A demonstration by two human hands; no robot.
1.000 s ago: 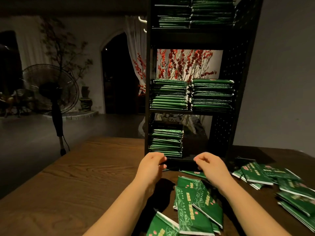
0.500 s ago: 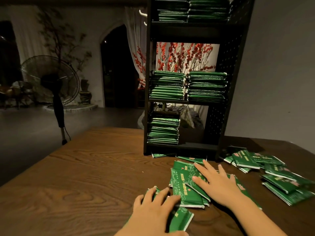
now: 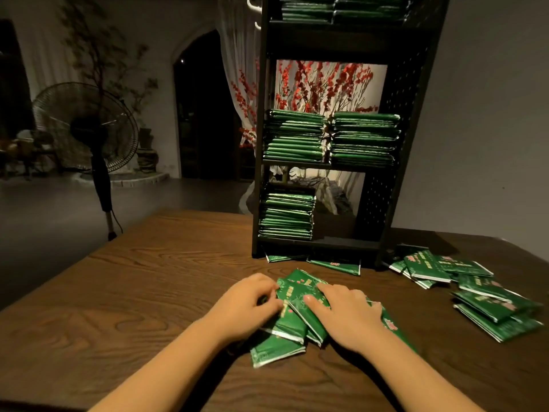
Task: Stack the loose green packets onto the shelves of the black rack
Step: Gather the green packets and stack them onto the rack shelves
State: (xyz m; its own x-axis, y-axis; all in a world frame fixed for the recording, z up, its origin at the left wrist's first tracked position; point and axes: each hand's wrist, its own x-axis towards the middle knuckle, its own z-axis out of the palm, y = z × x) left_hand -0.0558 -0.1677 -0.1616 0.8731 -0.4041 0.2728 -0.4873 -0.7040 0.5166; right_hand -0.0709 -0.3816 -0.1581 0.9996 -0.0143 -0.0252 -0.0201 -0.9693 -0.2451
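A small heap of loose green packets [image 3: 297, 295] lies on the wooden table [image 3: 148, 292] in front of the black rack [image 3: 413, 114]. My left hand [image 3: 246, 304] grips the heap's left edge with curled fingers and thumb. My right hand [image 3: 344, 316] lies on top of the heap with its fingers fairly straight, pressing down. The rack's bottom shelf holds one stack [image 3: 286, 215] on its left side, and its right side is bare. Two stacks [image 3: 364, 138] fill the middle shelf. More packets [image 3: 335, 8] sit on the top shelf.
A second spread of loose packets [image 3: 487, 295] lies at the table's right. Two packets [image 3: 335, 264] poke out from under the rack's front. A standing fan [image 3: 86, 126] is on the floor beyond the table's left edge. A grey wall is at the right.
Both hands came back from the rack's bottom shelf down to the heap. They then closed in from its two sides, the left hand moving up from the near packets to the heap's left edge.
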